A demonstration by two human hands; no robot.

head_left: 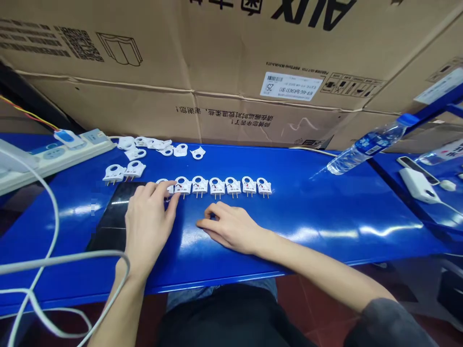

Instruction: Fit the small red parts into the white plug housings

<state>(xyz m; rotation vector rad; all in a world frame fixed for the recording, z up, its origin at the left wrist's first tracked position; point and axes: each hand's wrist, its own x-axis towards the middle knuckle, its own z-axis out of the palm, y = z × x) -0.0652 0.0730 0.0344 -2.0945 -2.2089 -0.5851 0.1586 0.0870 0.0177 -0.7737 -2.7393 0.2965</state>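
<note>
Several small white plugs point(217, 186) with metal prongs stand in a neat row across the blue table point(325, 212). My left hand point(148, 224) reaches to the row's left end, its fingertips pinching the leftmost white plug point(165, 186). My right hand point(231, 226) rests on the table just in front of the row, fingers curled loosely and holding nothing. More white plugs point(125, 171) lie loose to the back left, some in a small heap point(155, 144).
A dark flat panel point(112, 217) lies under my left hand. A white power strip point(54, 156) and white cable point(47, 270) sit at left. A plastic water bottle point(365, 147) lies at back right beside a white charger point(419, 185). Large cardboard boxes point(231, 67) wall the back.
</note>
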